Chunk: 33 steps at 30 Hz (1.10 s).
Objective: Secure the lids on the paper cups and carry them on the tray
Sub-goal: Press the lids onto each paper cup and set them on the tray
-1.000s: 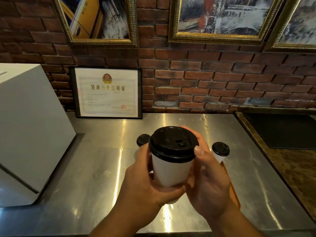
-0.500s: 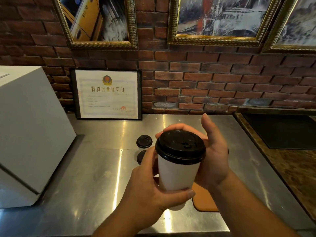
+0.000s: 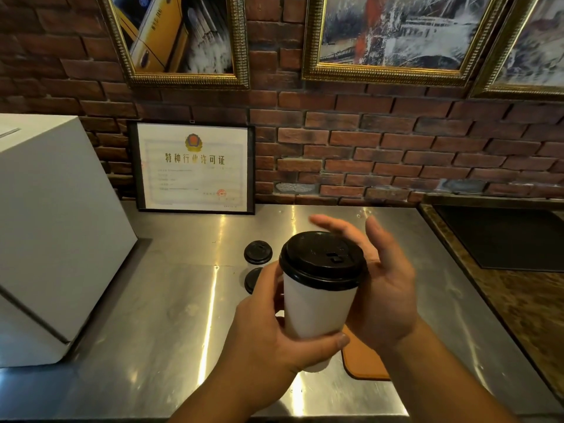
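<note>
From my end, left hand (image 3: pixel 274 337) is wrapped round the paper cup (image 3: pixel 317 309) low down, holding it upright over the counter (image 3: pixel 152 300) by the orange tray (image 3: pixel 366 367), probably to steady it, while right hand (image 3: pixel 384 294) sits flat-open behind the black lid (image 3: pixel 323 261), gripping nothing.

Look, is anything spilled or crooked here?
Nothing stands out. The black lid sits level on the white cup that the left hand grips, with the right hand open beside it. No spill shows on the steel counter. The orange tray is mostly hidden, so I cannot check it.
</note>
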Tool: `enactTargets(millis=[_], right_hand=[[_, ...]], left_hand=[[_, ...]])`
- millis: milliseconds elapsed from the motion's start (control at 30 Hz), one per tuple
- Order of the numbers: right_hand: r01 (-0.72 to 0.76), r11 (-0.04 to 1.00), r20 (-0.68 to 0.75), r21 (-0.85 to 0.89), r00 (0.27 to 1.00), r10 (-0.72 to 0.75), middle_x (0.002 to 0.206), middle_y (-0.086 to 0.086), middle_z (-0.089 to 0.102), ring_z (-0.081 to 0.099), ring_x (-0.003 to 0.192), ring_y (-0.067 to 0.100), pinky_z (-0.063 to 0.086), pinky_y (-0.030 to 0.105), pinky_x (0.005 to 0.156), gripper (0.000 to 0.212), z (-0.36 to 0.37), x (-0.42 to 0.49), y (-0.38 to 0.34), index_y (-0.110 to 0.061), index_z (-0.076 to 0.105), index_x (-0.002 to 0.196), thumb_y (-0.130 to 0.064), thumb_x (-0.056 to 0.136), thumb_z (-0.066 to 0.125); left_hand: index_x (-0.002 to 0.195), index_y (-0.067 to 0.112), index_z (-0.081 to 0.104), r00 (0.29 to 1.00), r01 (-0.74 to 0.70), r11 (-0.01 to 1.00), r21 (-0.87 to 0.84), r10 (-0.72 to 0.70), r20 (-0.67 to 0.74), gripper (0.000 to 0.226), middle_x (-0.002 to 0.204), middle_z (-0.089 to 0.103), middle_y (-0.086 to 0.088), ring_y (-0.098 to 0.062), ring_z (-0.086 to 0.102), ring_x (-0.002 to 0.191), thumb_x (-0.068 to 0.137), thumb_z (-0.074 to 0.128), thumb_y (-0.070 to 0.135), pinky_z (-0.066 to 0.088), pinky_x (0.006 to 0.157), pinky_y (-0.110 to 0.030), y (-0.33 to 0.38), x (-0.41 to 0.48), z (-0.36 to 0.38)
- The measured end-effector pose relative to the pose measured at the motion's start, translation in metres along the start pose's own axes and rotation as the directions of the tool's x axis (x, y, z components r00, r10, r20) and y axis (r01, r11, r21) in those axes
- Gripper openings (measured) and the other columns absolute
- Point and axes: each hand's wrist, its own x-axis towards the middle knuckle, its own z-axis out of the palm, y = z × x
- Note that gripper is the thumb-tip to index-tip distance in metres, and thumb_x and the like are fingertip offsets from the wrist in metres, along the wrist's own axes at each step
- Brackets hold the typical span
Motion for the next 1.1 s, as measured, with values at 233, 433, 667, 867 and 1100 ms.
enactTargets(millis=[233, 433, 667, 867, 1100], right_hand=[[0.146, 0.917, 0.026, -0.371, 0.989, -0.147, 0.124, -0.004, 0.076, 0.072, 0.120, 0.018, 0.061, 0.025, 0.087, 0.086, -0.008, -0.010, 0.001, -0.054, 0.052, 0.139, -0.044, 0.063, 0.091], [0.165, 0.890, 0.018, -0.425, 0.985, -0.174, 0.121, -0.003, 0.078, 0.073, 0.117, 0.016, 0.062, 0.025, 0.087, 0.096, -0.009, -0.012, 0.002, -0.059, 0.049, 0.138, -0.067, 0.054, 0.096], [0.169, 0.892, 0.060, -0.419, 0.986, -0.158, 0.123, 0.003, 0.078, 0.074, 0.118, 0.023, 0.063, 0.032, 0.090, 0.098, -0.005, -0.013, -0.001, -0.056, 0.047, 0.141, -0.059, 0.057, 0.098], [0.161, 0.899, 0.047, -0.408, 0.987, -0.156, 0.127, 0.000, 0.076, 0.071, 0.122, 0.023, 0.059, 0.046, 0.101, 0.106, -0.006, -0.011, 0.002, -0.064, 0.044, 0.140, -0.066, 0.049, 0.098], [0.111, 0.913, 0.034, -0.392, 0.994, -0.106, 0.133, -0.006, 0.072, 0.067, 0.127, 0.019, 0.059, 0.048, 0.104, 0.115, -0.019, -0.013, 0.021, -0.037, 0.049, 0.149, -0.039, 0.047, 0.103]], left_hand=[[0.136, 0.067, 0.037, 0.998, 0.032, 0.999, 0.009, -0.032, -0.061, 0.097, 0.127, 0.060, 0.031, 0.010, 0.058, 0.114, 0.055, 0.088, 0.081, 0.058, 0.068, -0.011, -0.006, 0.003, -0.001], [0.130, 0.073, 0.037, 0.994, 0.047, 0.999, 0.009, -0.046, -0.096, 0.095, 0.122, 0.060, 0.036, 0.015, 0.056, 0.114, 0.049, 0.085, 0.088, 0.054, 0.064, -0.006, -0.012, 0.001, 0.004], [0.131, 0.070, 0.041, 0.991, 0.046, 0.999, -0.021, -0.048, -0.122, 0.097, 0.121, 0.062, 0.033, 0.013, 0.059, 0.112, 0.048, 0.089, 0.083, 0.056, 0.063, -0.009, -0.019, 0.000, 0.004], [0.138, 0.066, 0.041, 0.991, 0.027, 1.000, -0.013, -0.029, -0.133, 0.101, 0.126, 0.063, 0.030, 0.012, 0.058, 0.116, 0.053, 0.093, 0.078, 0.057, 0.064, -0.009, -0.026, 0.000, 0.005], [0.142, 0.060, 0.042, 0.991, 0.003, 1.000, -0.007, -0.003, -0.132, 0.095, 0.129, 0.062, 0.030, 0.010, 0.058, 0.119, 0.060, 0.087, 0.079, 0.056, 0.069, -0.007, -0.025, 0.005, 0.003]])
